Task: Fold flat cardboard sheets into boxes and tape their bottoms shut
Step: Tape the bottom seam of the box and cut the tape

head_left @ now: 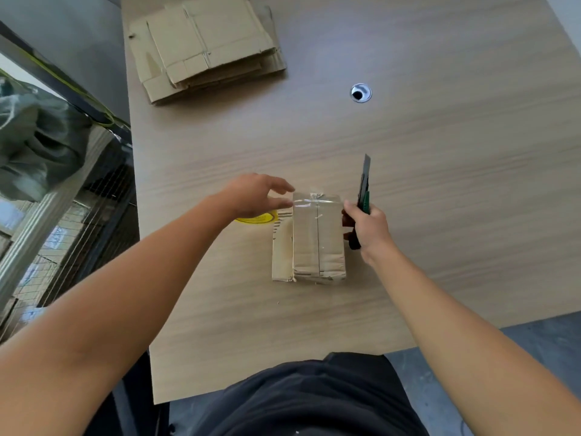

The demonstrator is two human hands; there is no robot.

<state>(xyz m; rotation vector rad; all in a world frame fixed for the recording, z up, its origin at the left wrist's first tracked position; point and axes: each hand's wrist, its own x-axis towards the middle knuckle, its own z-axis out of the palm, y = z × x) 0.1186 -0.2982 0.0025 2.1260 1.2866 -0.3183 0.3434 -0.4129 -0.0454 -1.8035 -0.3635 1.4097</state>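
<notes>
Wood-grain table (440, 215), box (314, 237) at mid-surface, taped seam and long axis running straight away from the body, left hand (254, 196) loose-fingered at its far left corner above tape roll (257, 219), right hand (367, 228) clenched round utility knife (364, 184) just beside its right flank, blade pointing away, likely reaching leftward to cut.

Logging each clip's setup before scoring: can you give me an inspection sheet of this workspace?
Surface: wooden table, one round hole in it.
Job's things: box, clear tape along its seam; stack of flat cardboard at far left; yellow tape roll beside the box.
Clutter: nothing seen.
Hands: left hand open at the box's far corner; right hand grips a knife, blade out.
Cables: nothing seen.
Surroundings: wire cage and green cloth at left.
</notes>
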